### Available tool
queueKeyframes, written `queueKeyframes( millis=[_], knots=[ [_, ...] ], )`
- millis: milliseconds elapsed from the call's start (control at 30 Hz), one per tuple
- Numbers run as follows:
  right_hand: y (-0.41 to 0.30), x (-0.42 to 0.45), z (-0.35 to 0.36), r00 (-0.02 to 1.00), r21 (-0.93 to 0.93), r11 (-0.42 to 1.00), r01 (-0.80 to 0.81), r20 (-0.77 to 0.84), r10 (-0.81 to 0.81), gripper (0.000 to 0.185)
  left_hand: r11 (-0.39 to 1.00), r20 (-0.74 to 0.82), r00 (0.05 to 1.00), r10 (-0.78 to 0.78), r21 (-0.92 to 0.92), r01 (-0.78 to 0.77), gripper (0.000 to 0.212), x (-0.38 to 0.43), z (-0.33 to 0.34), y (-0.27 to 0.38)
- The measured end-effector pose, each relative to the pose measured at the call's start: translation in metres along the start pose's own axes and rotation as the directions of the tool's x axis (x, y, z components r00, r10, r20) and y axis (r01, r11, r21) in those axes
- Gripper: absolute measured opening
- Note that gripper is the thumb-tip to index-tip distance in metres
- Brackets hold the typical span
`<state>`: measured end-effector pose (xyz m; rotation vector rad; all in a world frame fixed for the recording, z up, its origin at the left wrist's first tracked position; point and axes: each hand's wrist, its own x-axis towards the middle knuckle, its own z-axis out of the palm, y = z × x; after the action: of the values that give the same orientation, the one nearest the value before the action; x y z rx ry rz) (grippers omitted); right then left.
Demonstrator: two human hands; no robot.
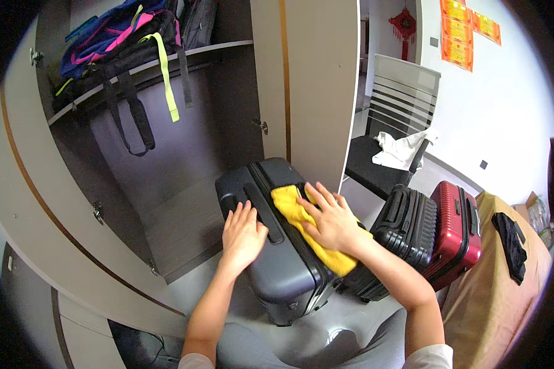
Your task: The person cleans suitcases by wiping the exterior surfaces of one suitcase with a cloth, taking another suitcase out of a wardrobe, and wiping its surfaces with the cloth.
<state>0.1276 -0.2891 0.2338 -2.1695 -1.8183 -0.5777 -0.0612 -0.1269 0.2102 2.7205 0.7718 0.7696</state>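
A dark grey hard-shell suitcase (281, 274) stands on the floor before me, with a long carry handle (273, 233) on the side that faces up. My left hand (243, 233) rests on the shell beside this handle, fingers extended and holding nothing. With spread fingers, my right hand (333, 227) holds a yellow cloth (287, 205) down against the suitcase, across the zipped seam and the half right of it. Part of the cloth is hidden under the palm, and this hand looks slightly blurred.
An open wardrobe (180, 212) stands ahead, bags (120, 41) on its shelf, straps hanging down. Its right door (311, 92) is beside the suitcase. To the right are a black suitcase (404, 230), a red suitcase (457, 217), a chair (374, 159) with white fabric (399, 150) and a beige-covered surface (484, 286).
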Motion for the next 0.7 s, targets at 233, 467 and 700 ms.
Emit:
queueKeyframes(
  millis=[233,467,700],
  knots=[
    [0.016,0.055,0.019,0.995,-0.014,0.996,0.084,0.063,-0.083,0.055,0.999,0.073,0.997,0.006,0.034,-0.008,0.065,-0.007,0.0,0.006],
    [-0.042,-0.052,-0.055,0.997,0.007,1.0,-0.025,0.069,0.024,0.05,0.996,0.077,0.995,0.059,0.065,-0.064,0.059,-0.018,-0.01,0.001],
    [-0.062,-0.038,-0.055,0.977,0.07,0.977,0.202,0.052,-0.206,0.049,0.984,0.155,0.985,0.081,0.143,-0.103,0.077,-0.053,-0.049,0.009]
  ],
)
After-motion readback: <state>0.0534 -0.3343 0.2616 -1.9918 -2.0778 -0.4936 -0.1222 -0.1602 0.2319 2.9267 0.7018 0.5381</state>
